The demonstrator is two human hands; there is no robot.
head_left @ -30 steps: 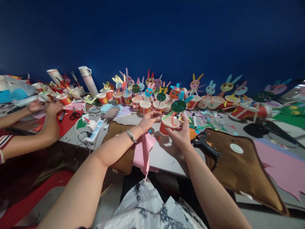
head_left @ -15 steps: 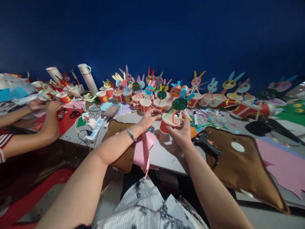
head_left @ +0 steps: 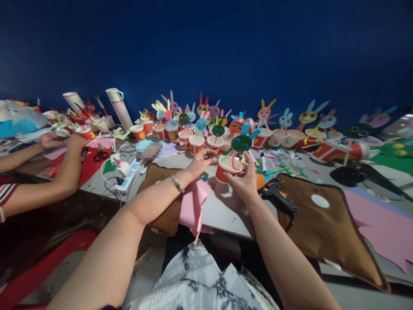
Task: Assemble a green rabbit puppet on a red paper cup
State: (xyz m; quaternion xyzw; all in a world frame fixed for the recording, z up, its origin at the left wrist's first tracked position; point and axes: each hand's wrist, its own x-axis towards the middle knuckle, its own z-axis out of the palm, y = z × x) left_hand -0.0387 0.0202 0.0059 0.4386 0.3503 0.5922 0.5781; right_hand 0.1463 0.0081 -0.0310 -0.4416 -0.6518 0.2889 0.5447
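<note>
My right hand (head_left: 243,178) is wrapped round a red and white paper cup (head_left: 222,173), thumb at the near side and fingers behind. From the cup rises a dark green paper rabbit head (head_left: 241,144) with blue ears, on coloured paper strips. Just left of the rim, my left hand (head_left: 203,162) has its fingertips pinched together. Whatever they may hold is too small to make out. A black glue gun (head_left: 276,196) lies right of my right wrist. Beneath my left forearm are a brown cushion (head_left: 158,178) and pink paper (head_left: 193,202).
Several cups with paper rabbits (head_left: 196,142) line the back of the table. At left, another person's arms (head_left: 69,168) work over red paper, near scissors (head_left: 101,153) and a power strip (head_left: 129,177). A second brown cushion (head_left: 329,228) lies right. Paper scraps and a marker (head_left: 263,162) lie behind my hand.
The held cup and my hands stay almost in place, with a very slight shift. The whole view has moved a little. My grip on the cup looks the same.
</note>
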